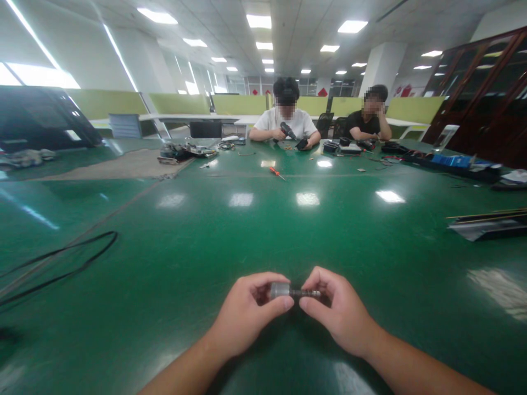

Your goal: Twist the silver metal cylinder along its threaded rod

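Wearer's hands: 2, being 1 left hand (247,315) and 1 right hand (345,315). Metal piece (280,290) between them: 1, counted whole; whether its cylinder and shaft are separate cannot be told. Screwdriver (275,171), orange-red: 1. Black cable (116,237) looped at left: 1. Other persons across the table: 2, of whom 1 in a white shirt (278,120) and 1 in a black shirt (357,122). Power drill (288,130): 1. Clear container (445,138) at right: 1. Dark wooden cabinet (489,93): 1. Yellow-green partition panels (179,104): at least 5. Red wall decorations (322,92): at least 3. Lit ceiling panels (259,21): at least 12. Small parts on the far side: too blurred to count.
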Demonstrator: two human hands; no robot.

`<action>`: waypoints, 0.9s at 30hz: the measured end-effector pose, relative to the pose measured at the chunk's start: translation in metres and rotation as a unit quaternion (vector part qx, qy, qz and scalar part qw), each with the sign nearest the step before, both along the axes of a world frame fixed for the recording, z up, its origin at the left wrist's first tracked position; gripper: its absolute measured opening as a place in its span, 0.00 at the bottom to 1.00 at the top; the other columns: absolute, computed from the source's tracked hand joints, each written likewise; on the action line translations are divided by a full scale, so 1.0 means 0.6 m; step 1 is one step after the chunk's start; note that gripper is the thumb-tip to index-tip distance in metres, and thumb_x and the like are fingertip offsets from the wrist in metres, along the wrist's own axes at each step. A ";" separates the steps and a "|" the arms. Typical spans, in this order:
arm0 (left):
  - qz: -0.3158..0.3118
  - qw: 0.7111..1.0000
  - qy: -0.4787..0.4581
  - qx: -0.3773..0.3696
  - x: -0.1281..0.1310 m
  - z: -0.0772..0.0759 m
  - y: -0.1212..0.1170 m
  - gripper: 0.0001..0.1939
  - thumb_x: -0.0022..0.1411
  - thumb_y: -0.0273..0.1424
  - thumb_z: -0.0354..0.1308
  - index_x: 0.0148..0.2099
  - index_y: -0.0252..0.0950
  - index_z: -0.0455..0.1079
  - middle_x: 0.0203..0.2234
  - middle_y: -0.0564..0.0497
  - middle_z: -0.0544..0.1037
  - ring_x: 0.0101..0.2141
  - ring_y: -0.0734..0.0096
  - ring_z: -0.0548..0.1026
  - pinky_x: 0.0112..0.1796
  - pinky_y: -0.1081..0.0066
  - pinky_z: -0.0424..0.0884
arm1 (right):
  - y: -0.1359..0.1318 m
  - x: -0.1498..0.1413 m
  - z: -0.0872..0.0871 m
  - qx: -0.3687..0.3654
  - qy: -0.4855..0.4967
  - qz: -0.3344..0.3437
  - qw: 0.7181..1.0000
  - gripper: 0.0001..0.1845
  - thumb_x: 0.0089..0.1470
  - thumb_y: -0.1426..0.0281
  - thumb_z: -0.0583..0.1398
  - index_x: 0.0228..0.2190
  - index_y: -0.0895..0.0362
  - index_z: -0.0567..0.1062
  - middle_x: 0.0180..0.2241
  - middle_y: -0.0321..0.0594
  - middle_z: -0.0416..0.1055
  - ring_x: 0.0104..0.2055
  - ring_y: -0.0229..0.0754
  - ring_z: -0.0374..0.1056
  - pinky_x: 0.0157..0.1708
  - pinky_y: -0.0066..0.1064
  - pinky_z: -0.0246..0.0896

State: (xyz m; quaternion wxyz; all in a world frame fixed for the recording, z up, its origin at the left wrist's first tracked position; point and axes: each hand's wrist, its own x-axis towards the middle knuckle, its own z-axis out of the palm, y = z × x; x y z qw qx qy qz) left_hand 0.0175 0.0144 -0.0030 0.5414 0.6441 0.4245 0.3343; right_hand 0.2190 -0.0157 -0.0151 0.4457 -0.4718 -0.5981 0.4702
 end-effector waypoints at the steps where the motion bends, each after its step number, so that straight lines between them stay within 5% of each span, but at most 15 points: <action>1: 0.001 1.000 0.001 0.001 0.000 0.000 0.000 0.16 0.54 0.38 0.69 0.41 0.33 0.78 0.29 0.50 0.77 0.31 0.67 0.71 0.33 0.72 0.65 | 0.000 0.000 -0.001 -0.001 0.000 0.000 1.000 0.06 0.51 0.72 0.62 0.28 0.56 0.69 0.23 0.31 0.65 0.26 0.36 0.61 0.27 0.28 0.52; 27: 0.013 1.000 -0.013 0.003 -0.003 -0.001 -0.001 0.15 0.53 0.36 0.70 0.41 0.33 0.78 0.30 0.50 0.79 0.31 0.66 0.73 0.34 0.71 0.67 | 0.000 0.003 -0.003 -0.004 0.006 0.000 1.000 0.05 0.51 0.72 0.63 0.29 0.56 0.69 0.24 0.31 0.65 0.26 0.36 0.61 0.28 0.28 0.53</action>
